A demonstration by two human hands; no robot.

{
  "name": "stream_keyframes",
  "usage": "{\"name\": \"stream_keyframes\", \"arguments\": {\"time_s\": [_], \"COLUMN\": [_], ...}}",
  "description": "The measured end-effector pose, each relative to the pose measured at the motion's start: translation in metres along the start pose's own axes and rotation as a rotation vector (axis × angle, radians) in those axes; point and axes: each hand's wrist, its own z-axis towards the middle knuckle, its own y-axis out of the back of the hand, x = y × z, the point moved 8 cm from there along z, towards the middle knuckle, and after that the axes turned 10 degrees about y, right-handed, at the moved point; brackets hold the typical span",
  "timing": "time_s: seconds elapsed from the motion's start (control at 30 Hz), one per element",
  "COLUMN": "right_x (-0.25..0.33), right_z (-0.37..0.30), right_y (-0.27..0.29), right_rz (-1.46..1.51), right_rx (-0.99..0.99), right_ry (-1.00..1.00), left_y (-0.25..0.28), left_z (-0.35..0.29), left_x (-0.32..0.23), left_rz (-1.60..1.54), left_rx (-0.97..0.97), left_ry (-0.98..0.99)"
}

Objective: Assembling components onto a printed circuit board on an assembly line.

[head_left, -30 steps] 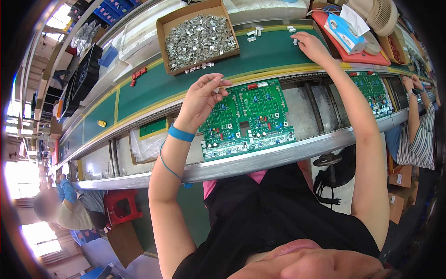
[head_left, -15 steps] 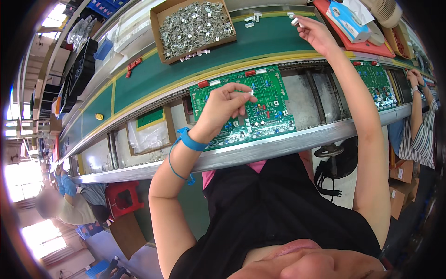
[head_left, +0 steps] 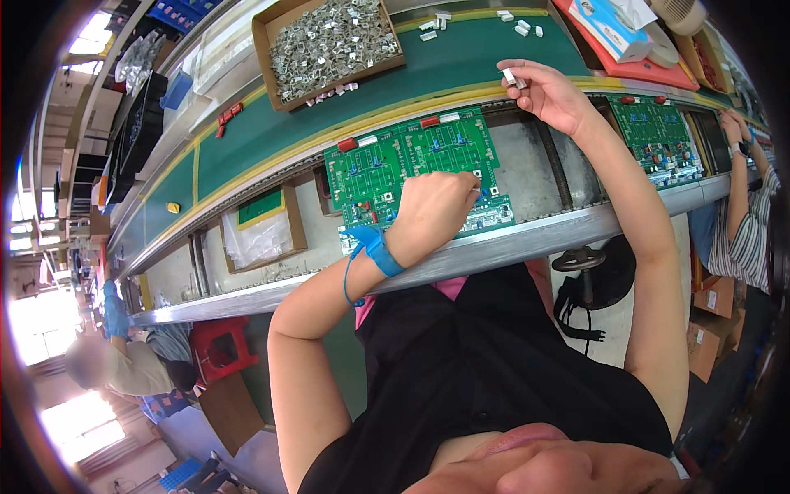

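Note:
Below my left hand (head_left: 434,210) lies a green circuit board (head_left: 403,152), fitted with red, white, blue and black components. The hand rests low over the board's right part, its fingers bent downward and pinched near a small white component (head_left: 476,174). Whatever sits between those fingertips is hidden. A blue strap (head_left: 380,251) with a cord circles my left wrist. Off the board's far right corner, above the conveyor rail, my right hand (head_left: 551,97) holds small white block-shaped parts (head_left: 508,76) between thumb and fingers.
A cardboard box (head_left: 263,59) of small metallic parts stands on the green bench strip (head_left: 444,62). Loose white parts (head_left: 522,30) and red components (head_left: 229,118) lie there too. Another circuit board (head_left: 650,136) sits at right, near a co-worker's hands (head_left: 732,128). A metal rail (head_left: 559,216) runs along the front.
My left hand has moved right and down onto the board, turning its back upward. My right hand has come nearer from the loose white parts, still carrying white parts. The board sits slightly further left.

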Motion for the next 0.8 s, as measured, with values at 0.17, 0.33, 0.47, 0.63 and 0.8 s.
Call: {"name": "stream_keyframes", "arguments": {"time_s": [0.17, 0.33, 0.47, 0.63, 0.8], "right_x": [0.001, -0.002, -0.006, -0.016, -0.024], "right_z": [-0.005, -0.012, -0.033, -0.076, -0.103], "right_y": [-0.001, -0.011, -0.027, -0.052, -0.056], "right_rz": [-0.042, -0.032, -0.196, -0.536, -0.976], "right_rx": [0.008, 0.067, 0.099, 0.313, 0.402], "right_ry": [0.02, 0.021, 0.005, -0.038, 0.051], "left_y": [-0.001, -0.01, 0.01, 0.025, 0.029], "left_z": [0.0, 0.004, 0.0, -0.007, -0.014], "left_x": [-0.003, -0.005, 0.001, 0.032, 0.054], "left_rz": [0.06, 0.135, 0.017, -0.919, -1.224], "left_rx": [0.001, 0.126, 0.021, 0.337, 0.355], "left_ry": [0.004, 0.007, -0.008, 0.163, 0.36]}}
